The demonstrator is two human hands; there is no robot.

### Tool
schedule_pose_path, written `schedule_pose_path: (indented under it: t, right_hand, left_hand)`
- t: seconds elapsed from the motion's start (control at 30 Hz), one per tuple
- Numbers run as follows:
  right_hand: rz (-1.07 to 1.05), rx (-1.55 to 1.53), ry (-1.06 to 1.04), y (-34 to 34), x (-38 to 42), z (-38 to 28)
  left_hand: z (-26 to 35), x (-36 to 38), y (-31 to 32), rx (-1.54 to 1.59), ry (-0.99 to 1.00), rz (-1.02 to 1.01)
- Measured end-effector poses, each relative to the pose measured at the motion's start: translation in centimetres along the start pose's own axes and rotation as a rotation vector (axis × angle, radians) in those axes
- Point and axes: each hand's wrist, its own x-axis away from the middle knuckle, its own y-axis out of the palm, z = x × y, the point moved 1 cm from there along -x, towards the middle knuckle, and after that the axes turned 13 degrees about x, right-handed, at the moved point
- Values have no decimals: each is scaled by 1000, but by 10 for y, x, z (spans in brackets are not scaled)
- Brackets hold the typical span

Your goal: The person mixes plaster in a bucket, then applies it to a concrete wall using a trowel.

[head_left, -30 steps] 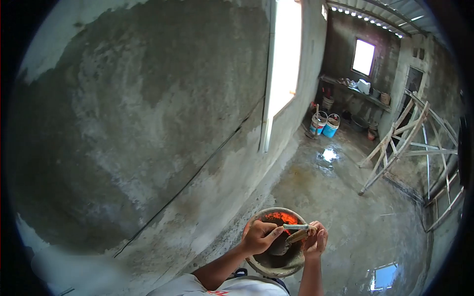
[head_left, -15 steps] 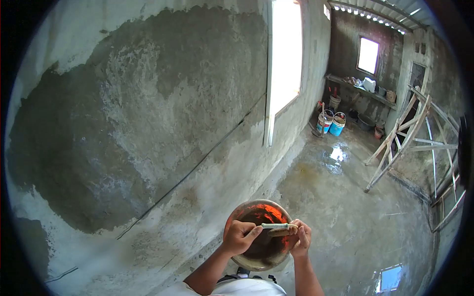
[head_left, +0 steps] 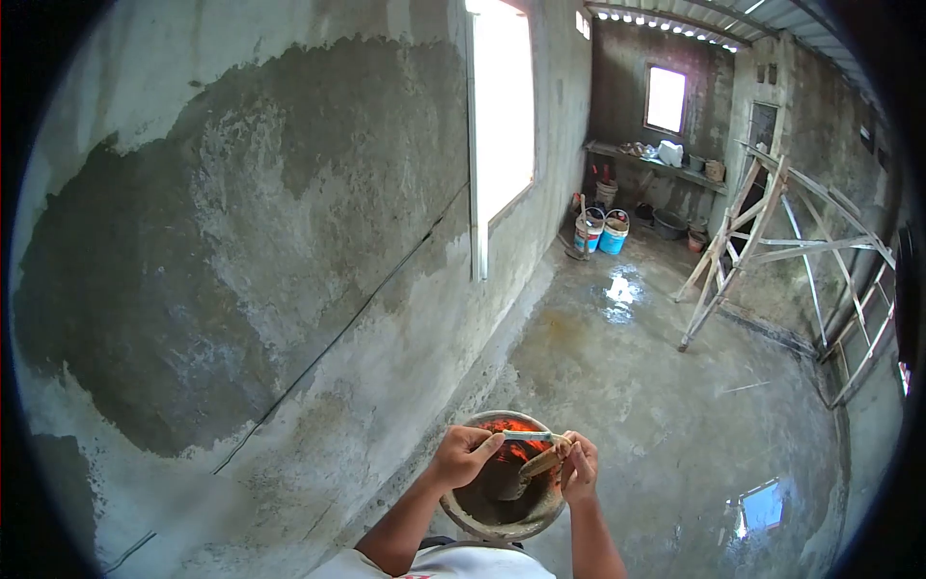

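Note:
A round bucket (head_left: 463, 514) with grey material and orange patches inside sits below my hands. Over its far rim, my left hand (head_left: 463, 456) pinches one end of a thin pale stick-like piece (head_left: 526, 436). My right hand (head_left: 580, 467) is closed at the other end of that piece, beside a brown wooden handle (head_left: 542, 462). The handle runs down to a blade smeared with grey, inside the bucket. How the fingers of my right hand hold each piece is too small to tell.
A patchy plastered wall (head_left: 338, 241) with a cable rises at the left, beside a bright window (head_left: 503, 111). Two blue-and-white buckets (head_left: 612, 234) stand far back near a shelf (head_left: 666, 166). A wooden trestle (head_left: 738, 246) stands at the right on the wet floor (head_left: 637, 405).
The view has shifted, so the room appears further left. The handle now tilts down, with its blade showing in the bucket. Both hands still hold the pale piece.

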Motion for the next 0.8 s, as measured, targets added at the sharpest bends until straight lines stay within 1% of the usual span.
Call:
schedule_pose_path:
  t: [0.03,0.1,0.23,0.3,0.4,0.43,0.5,0.53,0.6,0.63,0.7,0.8]
  right_hand:
    - [21,22,18,0,7,-3]
    - [47,44,-19,4,20,-6]
    - [60,75,-73,25,45,-13]
    - [68,96,-96,46,59,-20]
    - [49,146,-146,86,80,-31]
    - [36,171,-122,98,87,-33]
    - [38,207,-84,120,111,-32]
    - [33,217,-79,131,117,-31]
    - [35,241,-94,147,121,-26]
    - [49,255,-66,151,130,-19]
    - [64,296,-9,164,149,-24]
    - [70,319,-21,176,172,-27]
  left_hand:
    - [0,5,0,2,5,-11]
    - [-2,16,-3,30,-71,-83]
    - [-2,45,-20,54,-37,-133]
    - [11,65,-34,48,55,-144]
    - [17,99,-62,87,123,-147]
    - [21,107,-72,84,127,-163]
    - [24,130,-88,83,129,-82]
    - [24,139,-96,90,134,-95]
    - [22,149,-112,33,124,-37]
    - [23,155,-117,36,153,-22]
    - [32,169,-126,44,149,-45]
    - [28,184,-137,51,130,-74]
